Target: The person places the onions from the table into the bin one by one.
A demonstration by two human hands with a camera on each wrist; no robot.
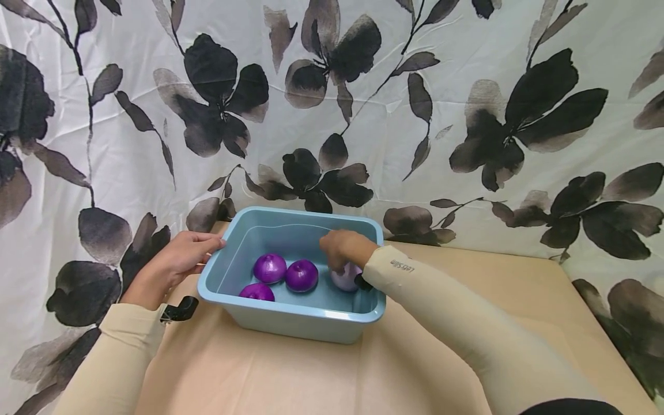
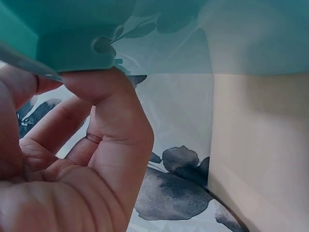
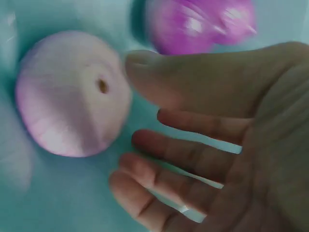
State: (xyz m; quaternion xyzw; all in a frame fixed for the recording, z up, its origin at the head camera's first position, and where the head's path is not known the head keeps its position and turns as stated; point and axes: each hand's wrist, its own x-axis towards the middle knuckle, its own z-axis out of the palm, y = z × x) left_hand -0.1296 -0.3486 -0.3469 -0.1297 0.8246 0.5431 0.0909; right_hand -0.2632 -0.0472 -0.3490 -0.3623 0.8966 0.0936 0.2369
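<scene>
A light blue plastic tub (image 1: 290,315) stands on the table. My left hand (image 1: 178,256) pinches its left rim between thumb and fingers; the left wrist view shows this hand (image 2: 116,130) from below at the tub's edge. Inside the tub lie three deep purple onions (image 1: 302,275) at the left and middle. One paler onion (image 1: 344,279) sits at the right, partly covered by my right hand (image 1: 349,248). In the right wrist view the fingers (image 3: 169,150) are extended, and the thumb tip comes close to or touches the pale onion (image 3: 67,96), without gripping it.
A tan table covering (image 1: 446,276) lies under the tub. Right behind the table hangs a white cloth with dark flowers (image 1: 223,104), which also runs down the left and right sides.
</scene>
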